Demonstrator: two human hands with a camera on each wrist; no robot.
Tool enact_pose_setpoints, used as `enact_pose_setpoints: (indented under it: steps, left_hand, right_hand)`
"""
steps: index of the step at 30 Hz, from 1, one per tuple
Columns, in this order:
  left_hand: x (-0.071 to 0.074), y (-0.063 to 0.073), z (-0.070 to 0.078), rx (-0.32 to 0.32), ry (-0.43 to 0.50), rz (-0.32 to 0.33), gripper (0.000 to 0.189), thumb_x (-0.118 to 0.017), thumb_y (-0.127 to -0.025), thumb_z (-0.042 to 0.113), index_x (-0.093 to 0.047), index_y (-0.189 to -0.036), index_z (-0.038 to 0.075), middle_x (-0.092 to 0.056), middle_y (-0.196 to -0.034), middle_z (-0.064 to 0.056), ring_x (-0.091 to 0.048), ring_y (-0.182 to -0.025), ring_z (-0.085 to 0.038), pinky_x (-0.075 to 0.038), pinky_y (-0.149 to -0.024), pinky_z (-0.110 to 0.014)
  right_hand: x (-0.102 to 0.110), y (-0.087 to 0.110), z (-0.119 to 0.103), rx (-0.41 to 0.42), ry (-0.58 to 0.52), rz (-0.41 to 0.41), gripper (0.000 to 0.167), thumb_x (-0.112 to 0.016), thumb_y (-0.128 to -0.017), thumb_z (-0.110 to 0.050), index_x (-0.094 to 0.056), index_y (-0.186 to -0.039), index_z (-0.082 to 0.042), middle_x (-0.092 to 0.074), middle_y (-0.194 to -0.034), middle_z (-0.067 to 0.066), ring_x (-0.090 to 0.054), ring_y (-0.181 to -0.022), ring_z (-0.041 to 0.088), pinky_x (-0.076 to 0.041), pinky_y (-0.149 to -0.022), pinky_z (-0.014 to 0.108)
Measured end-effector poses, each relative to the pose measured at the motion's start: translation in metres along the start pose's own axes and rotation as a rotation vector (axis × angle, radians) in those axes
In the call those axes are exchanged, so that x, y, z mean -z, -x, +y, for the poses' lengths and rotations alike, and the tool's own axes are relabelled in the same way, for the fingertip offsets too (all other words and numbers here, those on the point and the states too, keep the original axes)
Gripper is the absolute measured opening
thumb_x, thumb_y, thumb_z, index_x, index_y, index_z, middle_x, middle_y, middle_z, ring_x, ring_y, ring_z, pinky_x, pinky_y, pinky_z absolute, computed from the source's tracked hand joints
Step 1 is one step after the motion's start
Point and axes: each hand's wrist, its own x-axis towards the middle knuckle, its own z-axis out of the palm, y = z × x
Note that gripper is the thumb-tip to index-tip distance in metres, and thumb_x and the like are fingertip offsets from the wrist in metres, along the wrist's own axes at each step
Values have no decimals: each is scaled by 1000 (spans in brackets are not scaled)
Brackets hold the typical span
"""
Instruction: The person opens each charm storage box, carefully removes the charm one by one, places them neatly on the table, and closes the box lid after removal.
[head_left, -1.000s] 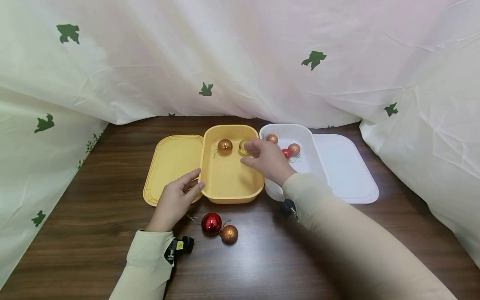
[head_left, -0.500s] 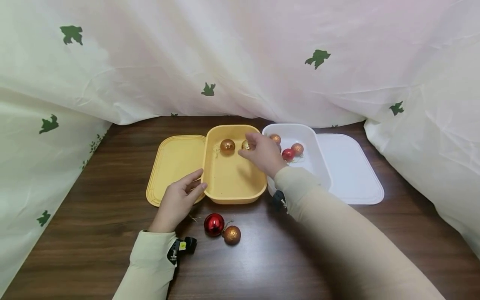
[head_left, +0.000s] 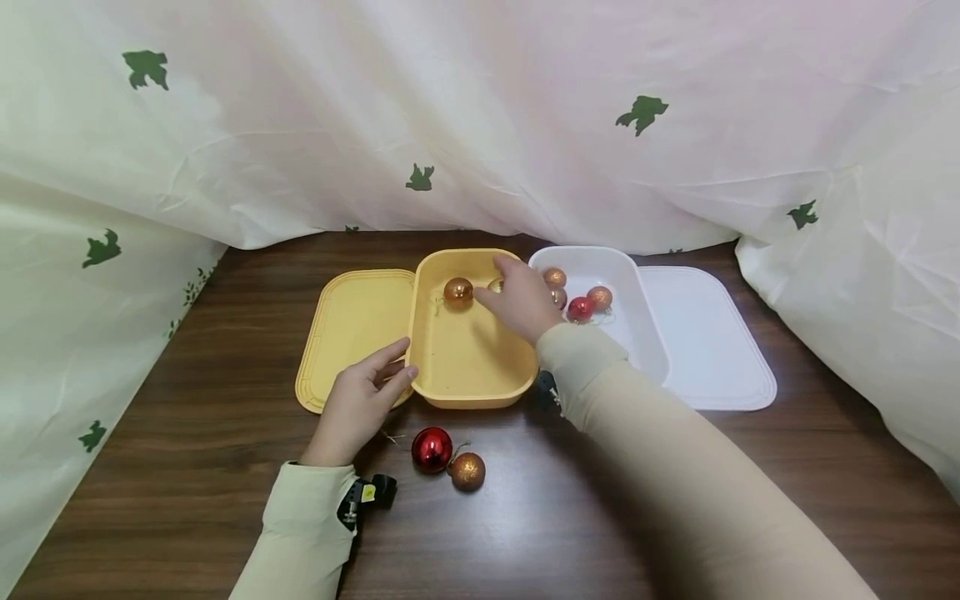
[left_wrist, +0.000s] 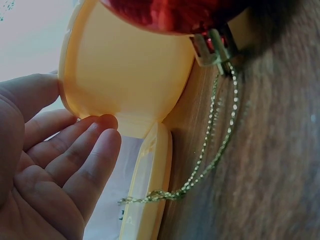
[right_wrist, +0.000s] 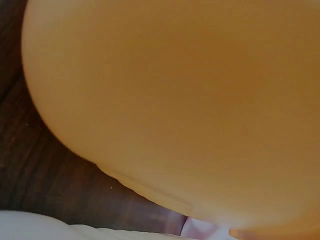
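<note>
In the head view my right hand point(head_left: 522, 304) hovers over the back right of the yellow box point(head_left: 468, 402), thumb and fingers spread apart. It partly hides a gold ball ornament point(head_left: 496, 286), close by its fingertips. A shiny copper ball ornament point(head_left: 458, 293) lies to the left of it in the same box. My left hand point(head_left: 356, 408) touches the left rim of the box with loosely extended fingers, also seen in the left wrist view, where the fingertips point(left_wrist: 107, 121) meet the yellow wall. The right wrist view is filled mostly by the box's outer wall point(right_wrist: 165, 100).
A white box point(head_left: 654, 350) adjoins on the right, holding a red ball point(head_left: 581, 309) and several copper ones. A yellow lid point(head_left: 352, 325) and a white lid point(head_left: 712, 342) flank the boxes. Near the front lie a red ornament point(head_left: 432, 450) and a glittery copper ornament point(head_left: 468, 472).
My right hand has moved left and farther back over the yellow box, covering more of the gold ball. The left hand keeps its place at the rim; the whole view has shifted slightly.
</note>
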Motion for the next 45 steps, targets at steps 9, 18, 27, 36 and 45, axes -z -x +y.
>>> enact_pose_setpoints:
  steps: [9, 18, 27, 36, 45]
  left_hand:
    - [0, 0, -1, -17, -8, 11, 48, -67, -99, 25, -57, -142, 9, -65, -132, -12, -69, -107, -24, -58, -82, -37]
    - [1, -1, 0, -27, -9, 17, 47, -67, -99, 22, -57, -142, 7, -65, -132, -13, -69, -106, -25, -58, -82, -38]
    - [1, -2, 0, -33, -18, 19, 46, -67, -99, 22, -57, -142, 6, -65, -132, -14, -69, -107, -26, -58, -84, -41]
    - [1, -2, 1, -41, -6, 16, 46, -67, -99, 20, -57, -141, 5, -66, -130, -15, -70, -106, -26, -58, -82, -39]
    - [1, -2, 1, -37, -12, 13, 47, -67, -99, 22, -57, -142, 6, -65, -132, -14, -69, -107, -25, -58, -83, -40]
  right_hand:
    - [-2, -7, -6, -30, 59, -20, 72, -71, -93, -31, -42, -147, 5, -57, -138, 21, -54, -128, 33, -39, -113, 42]
    - [-3, -6, -7, -59, 85, -40, 59, -71, -92, -31, -52, -135, 3, -66, -108, 16, -62, -97, 31, -51, -93, 44]
    - [-6, -7, -9, -39, 161, -104, 55, -72, -90, -23, -55, -137, 1, -64, -127, 18, -61, -109, 32, -47, -101, 43]
    - [-14, -7, -9, 29, 227, -159, 49, -74, -90, -20, -61, -133, -1, -65, -131, 15, -59, -121, 31, -42, -109, 40]
    - [-22, -4, -9, 54, 301, -121, 39, -73, -91, -24, -67, -125, -6, -69, -120, 10, -63, -111, 29, -48, -101, 38]
